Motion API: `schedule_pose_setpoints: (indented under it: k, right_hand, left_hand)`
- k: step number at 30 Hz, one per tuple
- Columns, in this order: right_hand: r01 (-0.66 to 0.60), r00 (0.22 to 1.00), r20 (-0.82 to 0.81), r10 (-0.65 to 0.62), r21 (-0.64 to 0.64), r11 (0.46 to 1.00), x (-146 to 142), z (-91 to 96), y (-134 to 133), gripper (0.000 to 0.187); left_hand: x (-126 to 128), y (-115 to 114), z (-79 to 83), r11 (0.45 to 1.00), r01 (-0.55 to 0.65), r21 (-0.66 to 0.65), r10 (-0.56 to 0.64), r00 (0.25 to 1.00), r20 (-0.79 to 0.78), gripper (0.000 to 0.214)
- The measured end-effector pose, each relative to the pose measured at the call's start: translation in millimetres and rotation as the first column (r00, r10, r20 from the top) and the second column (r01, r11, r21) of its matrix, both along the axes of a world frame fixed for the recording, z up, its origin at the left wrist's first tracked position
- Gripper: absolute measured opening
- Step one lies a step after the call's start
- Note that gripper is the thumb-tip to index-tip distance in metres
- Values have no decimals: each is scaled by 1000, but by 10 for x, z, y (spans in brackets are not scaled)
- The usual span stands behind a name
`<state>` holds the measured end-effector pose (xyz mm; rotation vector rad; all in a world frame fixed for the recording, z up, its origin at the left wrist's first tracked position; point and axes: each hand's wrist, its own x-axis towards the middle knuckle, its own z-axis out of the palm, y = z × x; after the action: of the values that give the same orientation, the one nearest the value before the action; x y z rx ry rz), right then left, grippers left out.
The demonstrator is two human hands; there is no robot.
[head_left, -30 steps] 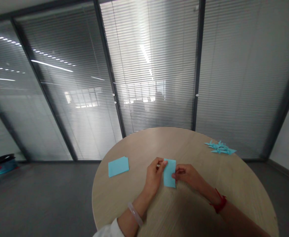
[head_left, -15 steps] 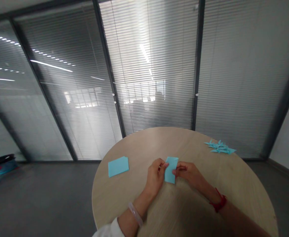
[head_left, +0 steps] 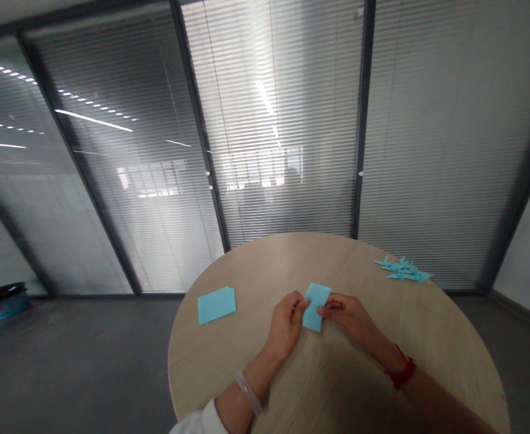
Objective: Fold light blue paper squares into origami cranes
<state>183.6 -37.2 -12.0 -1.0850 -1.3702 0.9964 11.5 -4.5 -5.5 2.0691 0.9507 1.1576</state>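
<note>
On a round table [head_left: 246,271], left hand [head_left: 285,325] and right hand [head_left: 346,316] pinch a blue paper [head_left: 316,307], more blue paper [head_left: 216,305] off to the left, paper cranes [head_left: 403,270] far right

1. A light-blue paper sheet [head_left: 316,307] sits at lower centre, matching the paper stack [head_left: 216,305] at left.
2. The tabletop [head_left: 337,259] shows pale tan wood grain.
3. The blinds [head_left: 445,150] above show grey horizontal stripes.
4. A wrist cord [head_left: 403,374] at lower right is red.

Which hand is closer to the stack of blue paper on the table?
Left. The left hand is to the right of the stack of blue paper, a short way off. The right hand is farther away, beyond the blue paper rectangle.
</note>
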Motion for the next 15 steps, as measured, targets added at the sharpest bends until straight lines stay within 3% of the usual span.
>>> schedule_pose_setpoints:
  k: [9, 15]
  right_hand:
    - [61, 998, -25, -60, 7, 998, 9, 9, 7, 40]
    - [75, 997, -10, -75, 11, 997, -3, 66, -29, 38]
  left_hand:
    - [9, -9, 16, 994, 48, -98, -47, 999, 18, 35]
    - [13, -11, 7, 999, 8, -52, -8, 1000, -10, 35]
